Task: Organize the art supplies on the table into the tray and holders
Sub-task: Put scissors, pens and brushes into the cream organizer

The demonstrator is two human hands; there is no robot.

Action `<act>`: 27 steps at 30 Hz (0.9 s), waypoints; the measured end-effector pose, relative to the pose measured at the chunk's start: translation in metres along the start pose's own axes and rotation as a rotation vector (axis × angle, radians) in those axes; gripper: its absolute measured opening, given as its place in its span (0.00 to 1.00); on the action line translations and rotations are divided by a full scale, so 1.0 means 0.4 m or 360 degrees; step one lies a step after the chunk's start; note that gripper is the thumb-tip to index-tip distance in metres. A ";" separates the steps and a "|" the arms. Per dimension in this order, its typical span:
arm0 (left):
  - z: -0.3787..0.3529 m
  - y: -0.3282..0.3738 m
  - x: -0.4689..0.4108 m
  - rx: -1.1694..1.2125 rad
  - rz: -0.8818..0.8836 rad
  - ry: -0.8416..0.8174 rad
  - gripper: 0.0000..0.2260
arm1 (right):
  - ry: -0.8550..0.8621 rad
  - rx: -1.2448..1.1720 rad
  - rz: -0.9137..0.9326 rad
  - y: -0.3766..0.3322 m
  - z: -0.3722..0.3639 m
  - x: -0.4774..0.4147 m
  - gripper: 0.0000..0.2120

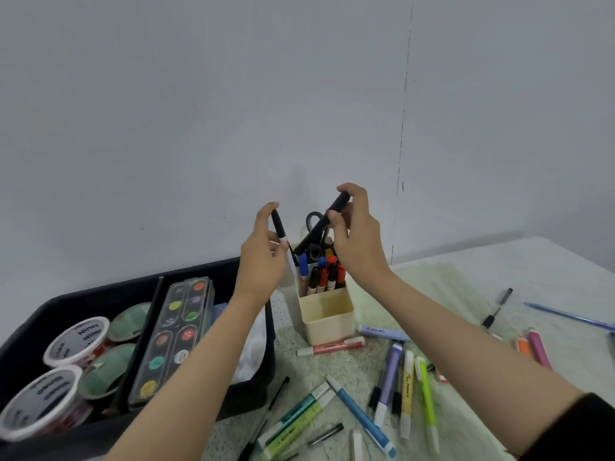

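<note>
Left hand (261, 257) pinches pen (279, 227) | right hand (359, 241) grips black marker (317, 227); both above holder (327, 319) | tray (109, 294) left of holder; highlighters (426, 394) loose on counter (449, 294)

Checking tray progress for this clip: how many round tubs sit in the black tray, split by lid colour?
White-lidded tubs: 2
Green-lidded tubs: 3
Total: 5
</note>
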State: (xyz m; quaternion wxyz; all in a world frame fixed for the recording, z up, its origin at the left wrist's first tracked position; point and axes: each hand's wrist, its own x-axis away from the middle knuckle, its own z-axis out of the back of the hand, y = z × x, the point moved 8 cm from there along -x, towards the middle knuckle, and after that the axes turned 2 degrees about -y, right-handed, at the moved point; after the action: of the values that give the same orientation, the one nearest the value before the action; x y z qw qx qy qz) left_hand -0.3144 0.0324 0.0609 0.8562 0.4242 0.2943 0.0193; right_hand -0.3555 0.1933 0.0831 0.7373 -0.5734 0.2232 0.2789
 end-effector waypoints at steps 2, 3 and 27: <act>-0.006 -0.007 0.001 0.0015 -0.0014 -0.0012 0.27 | 0.0017 0.0025 0.0011 0.006 -0.002 0.004 0.13; -0.008 -0.011 0.001 0.0026 -0.0018 -0.0012 0.27 | -0.0005 0.0066 0.0018 0.010 -0.006 0.005 0.13; -0.072 -0.020 0.012 -0.0027 -0.0140 -0.0202 0.24 | -0.0639 0.0828 0.0355 0.070 -0.115 0.033 0.18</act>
State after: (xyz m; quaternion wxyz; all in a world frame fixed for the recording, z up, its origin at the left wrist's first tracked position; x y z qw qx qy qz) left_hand -0.3272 0.0492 0.0392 0.8767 0.4040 0.2576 -0.0429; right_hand -0.3650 0.1559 0.0432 0.8529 -0.2719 0.1986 0.3989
